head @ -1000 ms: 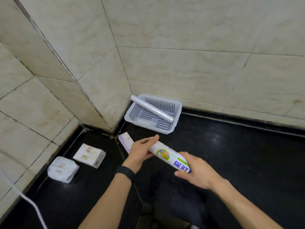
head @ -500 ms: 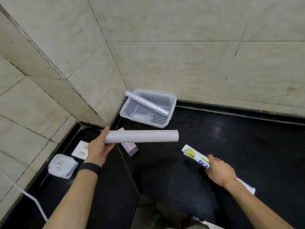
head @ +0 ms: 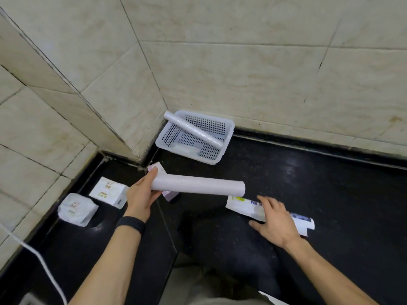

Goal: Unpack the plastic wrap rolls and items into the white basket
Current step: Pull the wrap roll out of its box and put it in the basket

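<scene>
- Gripping one end of the bare roll [head: 198,187], my left hand [head: 142,193] holds it level above the black floor [head: 319,183], free end pointing right.
- My right hand [head: 276,221] is open, fingers spread, over the emptied printed sleeve [head: 244,205] lying on the floor; I cannot tell whether the palm touches it.
- Ahead in the corner sits the white basket [head: 229,126], with a first roll [head: 192,129] lying slantwise, its upper end propped on the rim.
- Step in hand, as I judge it: this roll is unwrapped and ready to go in.
- Next move calls for carrying it forward and laying it beside the first roll, angled so it fits the basket.
- Two white packets [head: 77,209] [head: 110,192] and a small pink box [head: 169,195] wait on the floor to the left, near my left hand.
</scene>
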`<state>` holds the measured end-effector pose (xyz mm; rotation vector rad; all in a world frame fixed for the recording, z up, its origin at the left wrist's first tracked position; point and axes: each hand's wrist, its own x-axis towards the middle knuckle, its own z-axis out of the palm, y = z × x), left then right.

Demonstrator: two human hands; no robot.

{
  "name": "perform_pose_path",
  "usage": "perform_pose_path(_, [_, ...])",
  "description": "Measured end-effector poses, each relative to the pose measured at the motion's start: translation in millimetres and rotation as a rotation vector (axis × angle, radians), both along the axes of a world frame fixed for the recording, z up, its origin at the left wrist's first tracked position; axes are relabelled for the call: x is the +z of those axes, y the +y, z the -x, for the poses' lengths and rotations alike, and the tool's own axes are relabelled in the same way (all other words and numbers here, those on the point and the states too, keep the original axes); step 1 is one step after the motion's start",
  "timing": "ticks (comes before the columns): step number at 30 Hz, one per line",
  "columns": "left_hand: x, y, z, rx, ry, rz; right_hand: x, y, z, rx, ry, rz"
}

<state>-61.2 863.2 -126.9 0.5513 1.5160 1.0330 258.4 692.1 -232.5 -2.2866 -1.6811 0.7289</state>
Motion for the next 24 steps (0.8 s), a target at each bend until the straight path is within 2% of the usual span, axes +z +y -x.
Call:
perform_pose_path(2, [-2.4, 3.2, -2.3, -0.029, 0.015, 0.001, 11.5, 10.2, 6.6, -0.049, 0.037, -0.243])
perform_pose_path(4, [-3.8, 9.9, -5.6, -0.065, 0.01, 0.026, 22.7, 27.3, 13.0, -0.003, 0.021, -0.33])
perform_pose_path(8, [-6.0, 33.2, -14.4, -0.128, -0.011, 0.07, 35.9, 67.6, 23.1, 0.222, -0.064, -0.194])
perform_pose_path(11, [-5.1, 60.3, -20.7, -0.213, 0.002, 0.023, 41.1, 93.4, 32.5, 0.259, -0.063, -0.169])
perform_pose_path(12, [-4.0, 70.1, -22.4, -0.255, 0.086, -0.026, 42.7, 102.3, 35.2, 0.252, -0.061, -0.178])
perform_pose_path(13, [-3.8, 80.4, -23.5, -0.328, 0.275, -0.111, 43.6, 111.7, 37.2, 0.242, -0.071, -0.191])
perform_pose_path(14, [-3.9, 89.1, -23.6, -0.445, 0.549, -0.237, 44.5, 121.4, 38.7, 0.23, -0.096, -0.2])
perform_pose_path(16, [-3.1, 101.9, -25.0, -0.719, 1.158, -0.639, 46.8, 143.0, 41.8, 0.207, -0.157, -0.206])
perform_pose_path(17, [-2.5, 108.2, -27.1, -0.872, 1.367, -0.847, 48.0, 154.6, 43.9, 0.198, -0.172, -0.201])
perform_pose_path(18, [-1.8, 115.3, -30.8, -1.034, 1.487, -0.989, 49.5, 166.1, 46.6, 0.192, -0.175, -0.191])
perform_pose_path(20, [-2.3, 133.1, -40.0, -1.27, 1.564, -1.061, 52.2, 188.6, 52.7, 0.183, -0.169, -0.18])
perform_pose_path(24, [-9.7, 176.4, -51.0, -1.369, 1.557, -1.037, 48.9, 229.6, 59.1, 0.178, -0.151, -0.196])
